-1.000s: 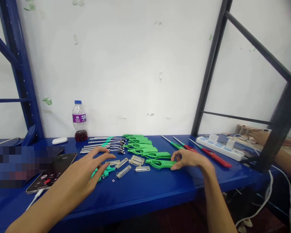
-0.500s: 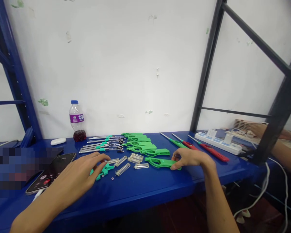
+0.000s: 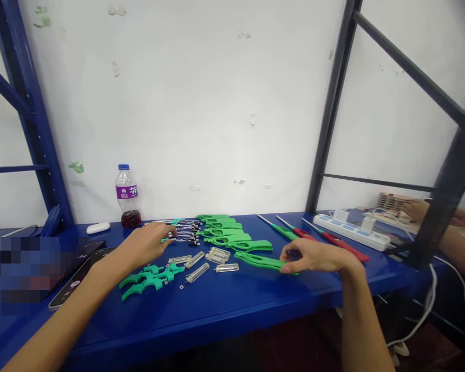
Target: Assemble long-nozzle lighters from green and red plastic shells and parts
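My right hand [image 3: 308,256] pinches the right end of a green lighter shell [image 3: 258,260] lying near the front of the blue table. Farther back lie several more green shells [image 3: 225,232]. My left hand [image 3: 149,245] reaches over the metal rods with wired ends [image 3: 186,225]; its fingers are bent at a teal part of one rod, and whether it grips it is hidden. Teal trigger pieces [image 3: 153,279] rest below that hand. Several clear tanks [image 3: 197,272] are scattered between the hands, with a tiny square piece [image 3: 182,287] beside them.
Behind my left hand stands a bottle [image 3: 127,199], near a white case [image 3: 98,228] and phones [image 3: 77,279]. Finished-looking lighters [image 3: 335,239] and a power strip [image 3: 352,231] lie at the right. Another person's hands [image 3: 416,212] show beyond the dark post [image 3: 445,206].
My left hand has moved back from above the teal pieces to the rods, uncovering those pieces. My right hand still holds the green shell, which is now tilted more on its edge.
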`<state>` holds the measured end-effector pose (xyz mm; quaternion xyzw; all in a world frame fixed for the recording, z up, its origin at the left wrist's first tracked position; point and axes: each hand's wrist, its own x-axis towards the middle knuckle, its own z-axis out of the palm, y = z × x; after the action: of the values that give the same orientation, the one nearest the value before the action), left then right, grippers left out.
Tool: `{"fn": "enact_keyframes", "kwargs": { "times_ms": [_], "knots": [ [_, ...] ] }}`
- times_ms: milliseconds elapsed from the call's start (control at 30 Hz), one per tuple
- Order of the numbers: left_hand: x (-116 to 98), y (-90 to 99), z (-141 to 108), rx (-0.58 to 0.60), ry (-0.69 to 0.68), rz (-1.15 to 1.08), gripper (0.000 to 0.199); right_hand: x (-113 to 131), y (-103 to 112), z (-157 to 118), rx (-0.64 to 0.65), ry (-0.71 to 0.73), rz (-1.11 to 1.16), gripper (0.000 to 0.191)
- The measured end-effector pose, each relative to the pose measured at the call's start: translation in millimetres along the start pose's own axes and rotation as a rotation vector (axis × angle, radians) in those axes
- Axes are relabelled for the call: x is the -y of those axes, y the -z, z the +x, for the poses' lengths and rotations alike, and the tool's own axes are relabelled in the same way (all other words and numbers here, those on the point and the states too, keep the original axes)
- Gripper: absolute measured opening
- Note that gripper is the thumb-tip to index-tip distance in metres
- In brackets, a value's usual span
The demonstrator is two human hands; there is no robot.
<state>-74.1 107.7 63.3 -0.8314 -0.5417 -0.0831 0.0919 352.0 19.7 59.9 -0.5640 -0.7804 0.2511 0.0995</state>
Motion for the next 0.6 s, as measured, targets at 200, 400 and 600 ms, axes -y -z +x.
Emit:
{"fn": "enact_keyframes", "kwargs": {
  "times_ms": [200,400,600],
  "knots": [
    [34,-29.7,35,0.13,0.004,0.096,0.031,36,-9,6,0.01,0.129,-0.073,0.043],
    [39,-43.8,35,0.154,-0.02,0.122,0.033,54,-26,35,0.1,0.184,-0.093,0.047],
    [37,-48.0,33,0.144,-0.025,0.162,0.034,48,-23,36,-0.018,0.264,-0.082,0.05]
  ]
}}
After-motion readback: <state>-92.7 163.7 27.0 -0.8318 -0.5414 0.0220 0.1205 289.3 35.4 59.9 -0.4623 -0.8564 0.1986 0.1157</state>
